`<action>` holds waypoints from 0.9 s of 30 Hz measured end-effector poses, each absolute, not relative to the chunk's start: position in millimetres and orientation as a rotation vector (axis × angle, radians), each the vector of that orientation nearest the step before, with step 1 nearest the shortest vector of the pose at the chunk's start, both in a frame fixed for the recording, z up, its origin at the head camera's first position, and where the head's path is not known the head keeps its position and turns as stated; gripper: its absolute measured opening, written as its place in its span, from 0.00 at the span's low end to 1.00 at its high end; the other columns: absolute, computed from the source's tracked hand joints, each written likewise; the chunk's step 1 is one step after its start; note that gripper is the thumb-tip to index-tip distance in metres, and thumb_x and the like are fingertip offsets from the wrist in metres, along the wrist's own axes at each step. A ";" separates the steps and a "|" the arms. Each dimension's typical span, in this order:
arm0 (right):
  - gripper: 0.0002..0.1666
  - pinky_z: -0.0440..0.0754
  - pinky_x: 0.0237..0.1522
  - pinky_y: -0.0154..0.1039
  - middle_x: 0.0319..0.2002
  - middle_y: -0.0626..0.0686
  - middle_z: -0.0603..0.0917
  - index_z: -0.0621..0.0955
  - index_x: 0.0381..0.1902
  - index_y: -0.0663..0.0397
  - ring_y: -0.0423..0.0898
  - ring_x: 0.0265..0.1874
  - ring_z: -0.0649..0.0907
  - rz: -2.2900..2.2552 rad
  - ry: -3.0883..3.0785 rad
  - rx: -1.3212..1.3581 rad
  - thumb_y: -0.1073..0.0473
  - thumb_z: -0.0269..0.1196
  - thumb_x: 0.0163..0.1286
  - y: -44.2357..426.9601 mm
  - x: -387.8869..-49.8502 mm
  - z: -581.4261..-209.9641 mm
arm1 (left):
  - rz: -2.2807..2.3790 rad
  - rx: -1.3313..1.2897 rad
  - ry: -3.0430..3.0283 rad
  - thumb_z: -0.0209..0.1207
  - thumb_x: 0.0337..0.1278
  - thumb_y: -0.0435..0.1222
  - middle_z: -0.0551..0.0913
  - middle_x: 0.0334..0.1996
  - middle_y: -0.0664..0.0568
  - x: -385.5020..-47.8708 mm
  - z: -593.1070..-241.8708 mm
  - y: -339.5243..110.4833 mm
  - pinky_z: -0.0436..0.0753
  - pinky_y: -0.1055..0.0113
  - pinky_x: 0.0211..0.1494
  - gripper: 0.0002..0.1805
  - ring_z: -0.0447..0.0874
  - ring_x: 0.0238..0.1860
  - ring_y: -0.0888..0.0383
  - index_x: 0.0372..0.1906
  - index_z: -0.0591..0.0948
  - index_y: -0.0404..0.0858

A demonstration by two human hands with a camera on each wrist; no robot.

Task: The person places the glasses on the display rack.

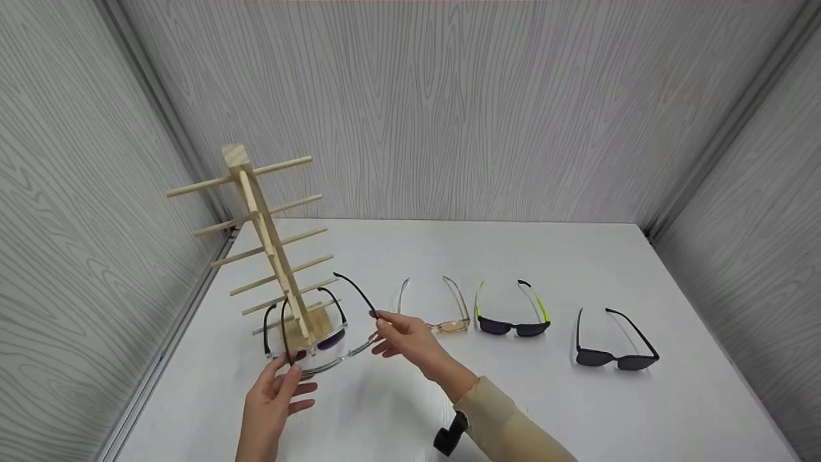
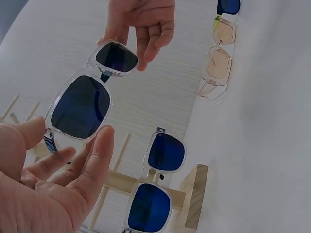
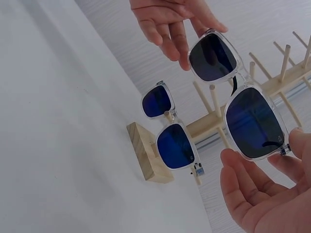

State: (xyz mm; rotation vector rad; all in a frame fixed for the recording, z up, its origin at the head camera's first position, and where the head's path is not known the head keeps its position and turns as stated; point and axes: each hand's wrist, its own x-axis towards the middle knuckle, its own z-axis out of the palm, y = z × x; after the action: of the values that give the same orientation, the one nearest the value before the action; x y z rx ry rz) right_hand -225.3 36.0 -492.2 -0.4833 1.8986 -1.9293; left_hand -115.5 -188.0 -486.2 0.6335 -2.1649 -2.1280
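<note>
My left hand (image 1: 266, 398) and right hand (image 1: 414, 343) hold a pair of clear-framed sunglasses (image 2: 80, 107) between them, pinching opposite sides near the hinges. Its dark lenses face me and its black temples are spread, pointing away from me. Just beyond stands a wooden display rack (image 1: 262, 221) with several rows of pegs. A similar clear-framed pair with blue lenses (image 3: 175, 145) hangs low on the rack, close to its wooden base (image 3: 143, 155). In the head view the left hand partly covers this hanging pair.
To the right on the white table (image 1: 513, 410) lie peach-tinted glasses (image 1: 453, 326), sunglasses with yellow-green temples (image 1: 513, 327) and black sunglasses (image 1: 616, 359), all with temples unfolded. Grey wood-grain panels (image 1: 410, 109) enclose the table at the back and sides.
</note>
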 end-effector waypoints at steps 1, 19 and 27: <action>0.25 0.80 0.43 0.48 0.39 0.57 0.82 0.71 0.63 0.55 0.59 0.39 0.83 -1.929 1.901 -0.478 0.53 0.54 0.72 33.9 -225.5 -491.2 | -2.119 0.636 -2.168 0.58 0.54 0.55 0.82 0.42 0.42 -115.9 -485.5 -189.2 0.83 0.61 0.37 0.38 0.84 0.38 0.52 0.65 0.65 0.39; 0.28 0.82 0.34 0.40 0.34 0.53 0.84 0.73 0.61 0.57 0.48 0.30 0.85 -1.948 1.952 -0.362 0.47 0.55 0.70 -10.0 -238.3 -485.2 | -1.889 0.708 -2.196 0.47 0.64 0.55 0.79 0.44 0.36 -132.8 -477.6 -208.6 0.83 0.63 0.32 0.34 0.85 0.34 0.54 0.66 0.64 0.36; 0.29 0.82 0.32 0.41 0.34 0.54 0.85 0.71 0.63 0.58 0.49 0.26 0.85 -1.967 1.972 -0.341 0.48 0.55 0.70 -24.2 -242.0 -489.2 | -1.840 0.725 -2.178 0.45 0.65 0.56 0.78 0.46 0.34 -139.7 -477.4 -215.7 0.83 0.64 0.32 0.36 0.85 0.33 0.55 0.66 0.63 0.35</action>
State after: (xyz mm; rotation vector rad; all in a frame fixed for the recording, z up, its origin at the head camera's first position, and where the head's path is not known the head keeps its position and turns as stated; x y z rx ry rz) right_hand -242.0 -24.2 -489.2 -0.3410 1.9716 -1.9672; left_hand -139.7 -215.7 -477.4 0.7245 -2.1782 -1.8398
